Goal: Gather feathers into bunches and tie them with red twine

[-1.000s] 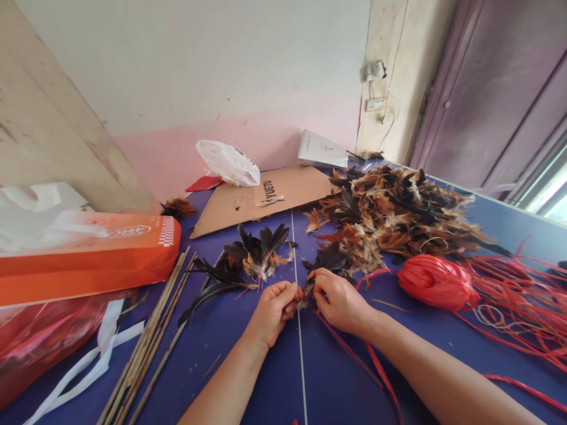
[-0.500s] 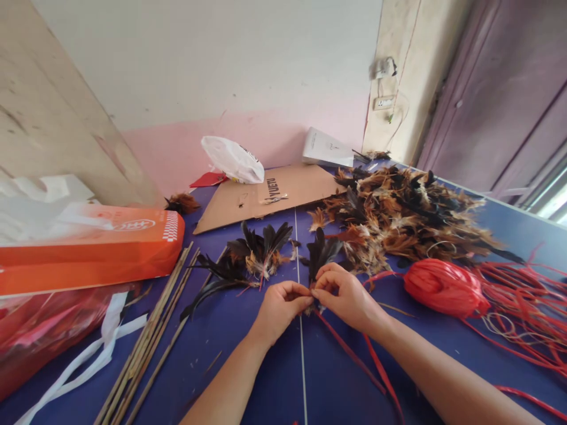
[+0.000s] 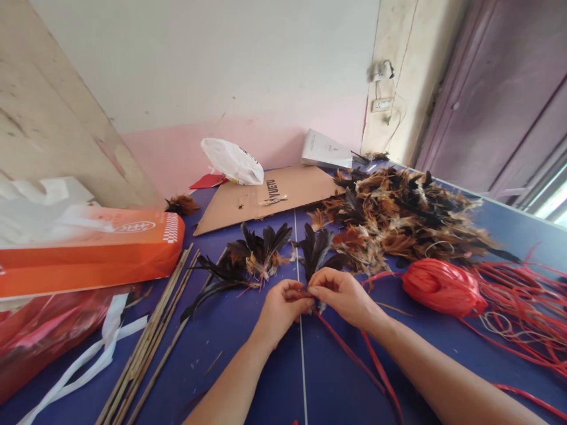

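Observation:
My left hand [image 3: 280, 306] and my right hand [image 3: 341, 295] meet at the middle of the blue table [image 3: 248, 354], fingers pinched together on the base of a small bunch of dark feathers [image 3: 315, 251] that fans upward from them. A red plastic strip [image 3: 354, 354] runs from under my right hand toward me. Left of the hands lies a tied bunch of dark and tan feathers [image 3: 259, 251].
A big heap of brown and black feathers [image 3: 398, 218] fills the back right. A red ball of plastic string [image 3: 443, 287] with loose strands lies at the right. Thin bamboo sticks [image 3: 150, 342], an orange box [image 3: 88, 251], flat cardboard [image 3: 266, 198] and a white bag [image 3: 233, 160] lie left and behind.
The feather bunch in my hands has been turned upright and now fans out above my fingers. Both hands have closed together at its base.

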Tool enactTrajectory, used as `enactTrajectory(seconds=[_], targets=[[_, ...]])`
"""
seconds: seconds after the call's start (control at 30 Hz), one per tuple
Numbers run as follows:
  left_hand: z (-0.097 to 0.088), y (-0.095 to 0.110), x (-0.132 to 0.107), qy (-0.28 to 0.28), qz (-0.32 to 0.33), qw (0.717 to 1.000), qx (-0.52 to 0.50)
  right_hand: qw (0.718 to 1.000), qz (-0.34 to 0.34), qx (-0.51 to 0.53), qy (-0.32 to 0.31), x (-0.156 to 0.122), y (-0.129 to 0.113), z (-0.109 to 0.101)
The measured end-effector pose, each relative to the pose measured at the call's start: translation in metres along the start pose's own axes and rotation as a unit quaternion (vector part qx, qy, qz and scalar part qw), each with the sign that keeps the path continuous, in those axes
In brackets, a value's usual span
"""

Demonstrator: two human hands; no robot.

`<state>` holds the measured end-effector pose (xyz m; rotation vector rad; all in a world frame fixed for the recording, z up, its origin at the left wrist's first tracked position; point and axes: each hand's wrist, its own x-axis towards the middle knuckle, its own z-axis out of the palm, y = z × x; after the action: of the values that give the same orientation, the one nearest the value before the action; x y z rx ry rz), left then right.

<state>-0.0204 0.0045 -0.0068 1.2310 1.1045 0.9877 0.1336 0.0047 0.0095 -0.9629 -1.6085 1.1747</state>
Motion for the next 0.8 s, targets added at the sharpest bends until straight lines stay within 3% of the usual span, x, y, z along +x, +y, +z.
enactTrajectory(seconds=[0.07, 0.13, 0.33, 0.43, 0.53, 0.7, 0.8], targets=[[-0.001, 0.002, 0.0, -0.005, -0.003, 1.0, 0.006, 1.0, -0.012, 0.02, -0.013, -0.001, -0.003, 0.001], [-0.007, 0.006, 0.002, 0.029, 0.016, 0.999, 0.015, 0.999, -0.03, 0.012, 0.005, -0.001, -0.007, 0.0], [-0.053, 0.019, 0.015, 0.248, 0.109, 0.954, 0.129, 0.994, -0.001, -0.035, 0.106, 0.004, -0.011, -0.017], [-0.074, 0.016, 0.022, 0.301, 0.096, 0.932, 0.176, 0.991, 0.003, -0.062, 0.123, 0.007, -0.006, -0.024], [-0.085, 0.008, 0.025, 0.316, 0.064, 0.917, 0.233, 0.984, -0.008, -0.113, 0.136, 0.009, -0.002, -0.031], [-0.09, 0.006, 0.022, 0.346, 0.085, 0.836, 0.417, 0.96, -0.007, -0.205, 0.191, 0.009, -0.006, -0.052], [-0.085, 0.012, 0.018, 0.392, 0.129, 0.784, 0.463, 0.944, 0.021, -0.235, 0.232, 0.009, -0.015, -0.07]])
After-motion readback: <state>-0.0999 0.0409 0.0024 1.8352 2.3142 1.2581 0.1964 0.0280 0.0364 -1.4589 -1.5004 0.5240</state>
